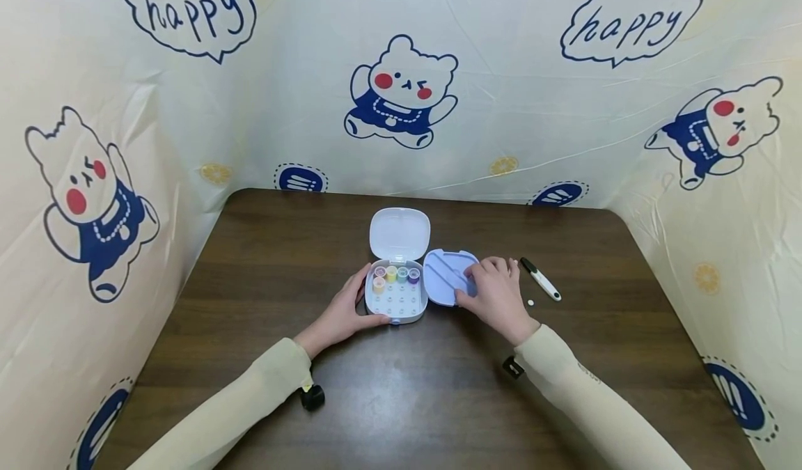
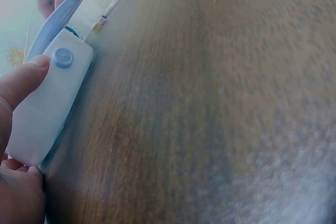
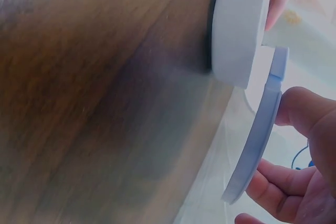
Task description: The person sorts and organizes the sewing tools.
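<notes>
My left hand (image 1: 341,313) grips a small white case (image 1: 397,310) by its left side, its thumb along the front by a blue round button (image 2: 63,57). The case's lid (image 1: 399,235) stands open at the back. Inside, several small coloured spools (image 1: 413,276) sit in the back rows, and bare pegs (image 1: 402,300) show in front of them. My right hand (image 1: 498,292) pinches a flat pale-blue tray (image 1: 441,282) just right of the case. In the right wrist view, this tray is tilted, with thumb and fingers on its outer side.
A slim white pen-like tool (image 1: 546,285) with a black end lies right of my right hand. Near it is a tiny white piece (image 1: 530,303). The dark wooden table (image 1: 401,400) is enclosed on three sides by a printed cloth (image 1: 514,94).
</notes>
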`<action>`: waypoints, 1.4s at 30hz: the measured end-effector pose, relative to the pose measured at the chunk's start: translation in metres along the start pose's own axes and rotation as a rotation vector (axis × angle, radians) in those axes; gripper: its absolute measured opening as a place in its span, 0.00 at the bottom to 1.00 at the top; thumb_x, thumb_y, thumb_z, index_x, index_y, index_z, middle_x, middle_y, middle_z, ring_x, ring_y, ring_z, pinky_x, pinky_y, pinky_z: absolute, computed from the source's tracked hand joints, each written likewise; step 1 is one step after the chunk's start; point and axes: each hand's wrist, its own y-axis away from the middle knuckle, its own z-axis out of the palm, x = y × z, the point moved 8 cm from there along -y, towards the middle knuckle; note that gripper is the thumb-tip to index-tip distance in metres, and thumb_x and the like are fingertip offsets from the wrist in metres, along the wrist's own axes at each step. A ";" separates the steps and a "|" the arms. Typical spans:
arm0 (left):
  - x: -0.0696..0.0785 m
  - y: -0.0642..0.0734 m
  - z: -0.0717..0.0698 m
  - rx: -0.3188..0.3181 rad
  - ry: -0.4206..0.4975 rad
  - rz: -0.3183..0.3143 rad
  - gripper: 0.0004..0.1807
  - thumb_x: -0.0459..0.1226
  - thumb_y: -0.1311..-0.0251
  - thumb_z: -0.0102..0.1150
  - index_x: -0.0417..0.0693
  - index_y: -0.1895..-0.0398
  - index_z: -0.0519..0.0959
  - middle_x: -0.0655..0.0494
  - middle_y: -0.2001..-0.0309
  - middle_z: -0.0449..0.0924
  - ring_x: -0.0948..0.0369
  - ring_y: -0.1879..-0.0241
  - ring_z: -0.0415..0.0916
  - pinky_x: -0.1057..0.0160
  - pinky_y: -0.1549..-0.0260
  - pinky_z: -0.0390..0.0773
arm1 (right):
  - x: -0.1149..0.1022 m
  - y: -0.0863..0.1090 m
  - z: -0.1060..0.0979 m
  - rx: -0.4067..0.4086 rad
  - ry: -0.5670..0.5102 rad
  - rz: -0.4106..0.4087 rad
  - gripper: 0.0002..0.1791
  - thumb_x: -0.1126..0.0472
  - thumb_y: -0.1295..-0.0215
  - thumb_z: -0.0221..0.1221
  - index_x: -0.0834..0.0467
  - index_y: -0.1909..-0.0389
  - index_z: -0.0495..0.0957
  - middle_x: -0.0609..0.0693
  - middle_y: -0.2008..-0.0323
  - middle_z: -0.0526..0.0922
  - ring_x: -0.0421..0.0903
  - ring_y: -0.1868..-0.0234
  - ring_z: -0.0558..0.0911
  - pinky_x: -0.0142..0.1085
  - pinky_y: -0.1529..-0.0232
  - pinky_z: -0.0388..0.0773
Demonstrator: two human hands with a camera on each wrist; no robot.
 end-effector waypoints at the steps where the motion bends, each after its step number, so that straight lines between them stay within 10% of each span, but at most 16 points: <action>1: 0.000 0.000 0.000 -0.002 -0.001 0.000 0.65 0.46 0.45 0.81 0.43 0.15 0.44 0.40 0.19 0.48 0.48 0.20 0.52 0.50 0.24 0.59 | -0.002 0.001 0.000 -0.002 0.000 -0.003 0.22 0.47 0.39 0.71 0.62 0.55 0.85 0.58 0.56 0.84 0.64 0.40 0.73 0.76 0.30 0.52; 42: 0.002 -0.001 -0.001 0.024 0.011 0.079 0.63 0.38 0.47 0.82 0.40 0.16 0.46 0.37 0.20 0.52 0.46 0.21 0.54 0.51 0.25 0.61 | -0.090 -0.009 0.022 0.017 -0.013 -0.143 0.19 0.48 0.40 0.72 0.59 0.62 0.83 0.54 0.61 0.84 0.57 0.48 0.75 0.72 0.30 0.58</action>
